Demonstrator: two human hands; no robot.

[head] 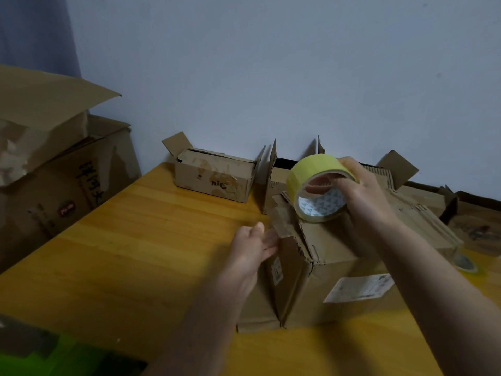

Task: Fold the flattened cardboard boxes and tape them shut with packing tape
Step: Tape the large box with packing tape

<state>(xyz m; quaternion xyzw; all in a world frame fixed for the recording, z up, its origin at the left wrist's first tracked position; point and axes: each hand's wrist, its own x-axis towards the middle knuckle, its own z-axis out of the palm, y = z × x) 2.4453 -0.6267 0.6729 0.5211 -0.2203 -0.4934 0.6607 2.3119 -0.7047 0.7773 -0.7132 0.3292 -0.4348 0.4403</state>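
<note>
A brown cardboard box (336, 270) with a white label stands on the wooden table in front of me, its top flaps folded down and ragged. My right hand (357, 191) grips a roll of yellow packing tape (314, 185) just above the box's top, fingers through the core. My left hand (254, 245) presses with straight fingers against the box's left side near the upper edge. The tape's loose end is not visible.
A small open box (214, 177) sits at the back by the wall, with more open and flattened boxes (417, 213) behind the near one. A second tape roll (465, 263) lies at right. Large cartons (54, 169) stand off the table's left edge. The table (130, 253) shows bare wood at left.
</note>
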